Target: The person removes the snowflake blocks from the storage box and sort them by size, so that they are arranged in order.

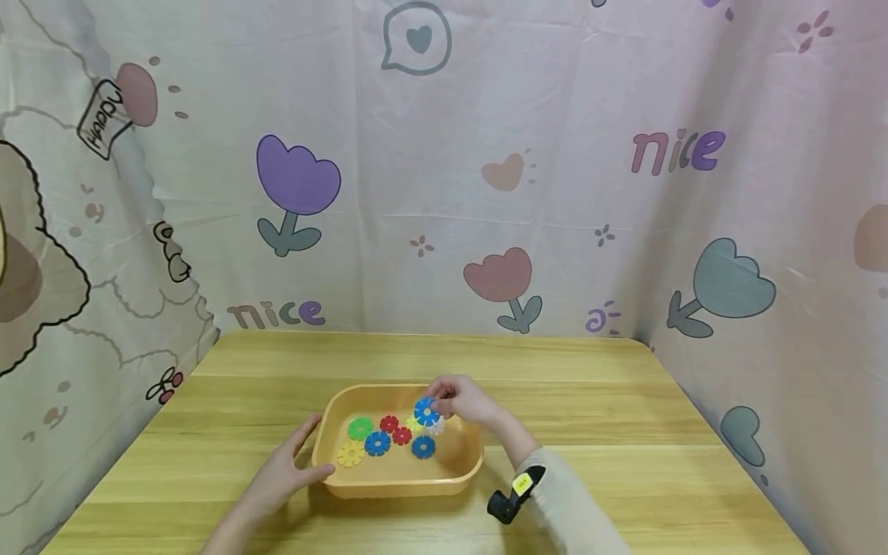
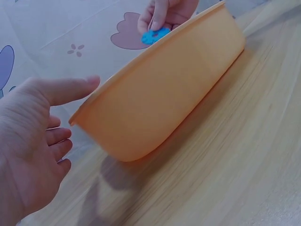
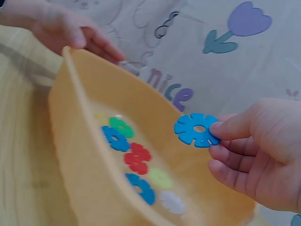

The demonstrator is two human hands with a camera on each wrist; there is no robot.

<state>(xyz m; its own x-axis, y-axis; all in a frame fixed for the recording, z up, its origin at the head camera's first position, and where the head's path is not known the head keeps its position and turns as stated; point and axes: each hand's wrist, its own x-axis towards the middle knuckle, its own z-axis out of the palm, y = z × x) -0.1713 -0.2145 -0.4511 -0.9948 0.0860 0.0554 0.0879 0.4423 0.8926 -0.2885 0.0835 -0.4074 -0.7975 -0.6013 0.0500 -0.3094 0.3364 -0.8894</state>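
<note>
My right hand (image 1: 463,398) pinches a blue snowflake building disc (image 3: 194,130) between thumb and fingers, over the right part of a yellow-orange plastic tub (image 1: 395,489). At the tub's left end is my left hand (image 1: 279,472), its thumb (image 2: 75,90) touching the rim and its fingers spread along the outside. Several more notched discs lie on the tub's floor: a green disc (image 1: 360,428), a yellow disc (image 1: 344,455), a blue disc (image 1: 378,444), red discs (image 1: 389,423), another blue disc (image 1: 423,447), and pale yellow and whitish ones partly hidden under the held disc.
The tub stands on a wood-grain table (image 1: 590,401). Behind and at both sides hangs a pale curtain (image 1: 416,154) printed with flowers and words. A black wrist camera (image 1: 509,499) is strapped at my right sleeve.
</note>
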